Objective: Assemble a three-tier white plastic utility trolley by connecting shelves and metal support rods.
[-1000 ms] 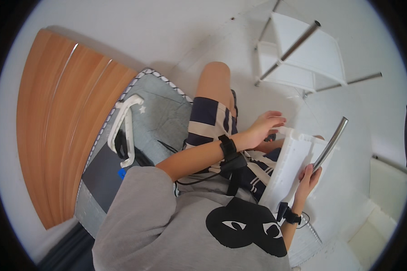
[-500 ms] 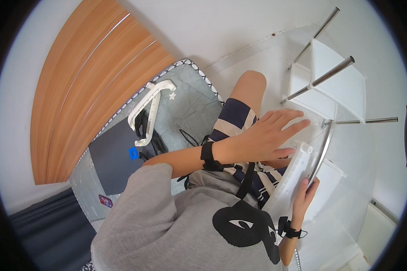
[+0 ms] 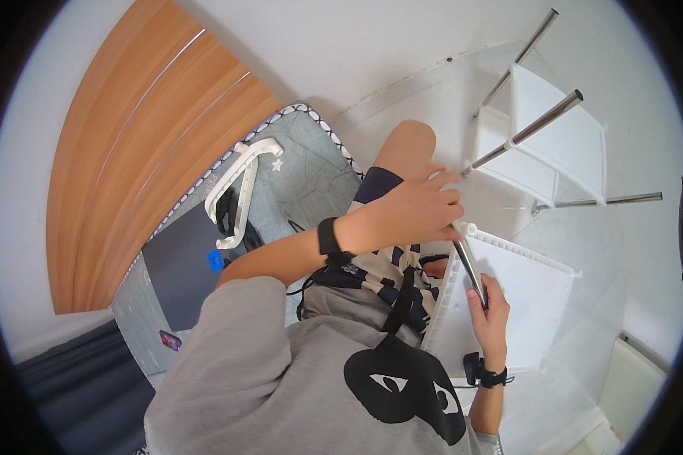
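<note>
Clearly, right hand [image 3: 491, 307] pinches lower end of tube [image 3: 472, 265] over white shelf [image 3: 527, 292], right of frame centre. Left hand [image 3: 413, 211] curled at tube's upper end; cannot tell if gripping. Best hold tube steady, straight.

Silver tube [image 3: 473, 268] between left hand [image 3: 419, 208] and right hand [image 3: 492, 307]; white panel [image 3: 530, 284] below right; navy-and-cream striped shorts [image 3: 379, 267] under left; orange-brown wood-grain board [image 3: 99, 189], grey mat [image 3: 311, 167] beyond left.
</note>
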Motion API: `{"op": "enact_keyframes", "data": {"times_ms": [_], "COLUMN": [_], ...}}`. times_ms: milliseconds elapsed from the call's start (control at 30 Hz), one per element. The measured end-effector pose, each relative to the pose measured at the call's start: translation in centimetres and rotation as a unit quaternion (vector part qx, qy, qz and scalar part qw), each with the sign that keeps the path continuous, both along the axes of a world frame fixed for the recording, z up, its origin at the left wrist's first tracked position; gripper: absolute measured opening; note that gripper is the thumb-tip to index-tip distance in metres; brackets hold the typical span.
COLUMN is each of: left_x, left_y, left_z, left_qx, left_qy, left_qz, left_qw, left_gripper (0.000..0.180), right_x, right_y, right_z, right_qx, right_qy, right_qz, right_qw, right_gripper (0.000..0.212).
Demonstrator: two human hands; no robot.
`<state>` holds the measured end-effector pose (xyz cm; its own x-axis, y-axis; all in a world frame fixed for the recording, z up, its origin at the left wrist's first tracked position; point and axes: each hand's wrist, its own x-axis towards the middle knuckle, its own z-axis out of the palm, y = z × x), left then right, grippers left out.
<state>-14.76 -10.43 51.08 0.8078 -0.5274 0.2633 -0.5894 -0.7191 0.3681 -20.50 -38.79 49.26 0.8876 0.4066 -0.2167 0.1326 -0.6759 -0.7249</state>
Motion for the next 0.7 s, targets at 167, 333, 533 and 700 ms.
{"op": "enact_keyframes", "data": {"times_ms": [167, 333, 533, 700], "left_x": [-3.2, -10.6, -23.3, -27.9], "left_y": [3.3, 16.3, 30.9, 36.1], "left_z": [-1.6, -1.6, -8.8, -12.0], "left_qx": [-0.007, 0.041, 0.042, 0.128], "left_qy": [-0.019, 0.027, -0.008, 0.012], "left_qz": [-0.009, 0.35, 0.614, 0.666], "left_qw": [1.0, 0.935, 0.788, 0.735], "left_gripper": [0.028, 0.024, 0.032, 0.033], "right_x": [1.1, 1.6, -0.4, -0.6], "right_y": [-0.1, -5.1, -4.5, -3.7], "right_z": [1.1, 1.1, 1.3, 0.7], "right_qx": [-0.012, -0.092, -0.127, -0.181], "right_qy": [0.032, -0.063, -0.034, -0.088], "right_qz": [0.072, 0.066, 0.073, 0.115], "right_qw": [0.997, 0.992, 0.989, 0.973], "right_gripper": [0.042, 0.067, 0.072, 0.073]}}
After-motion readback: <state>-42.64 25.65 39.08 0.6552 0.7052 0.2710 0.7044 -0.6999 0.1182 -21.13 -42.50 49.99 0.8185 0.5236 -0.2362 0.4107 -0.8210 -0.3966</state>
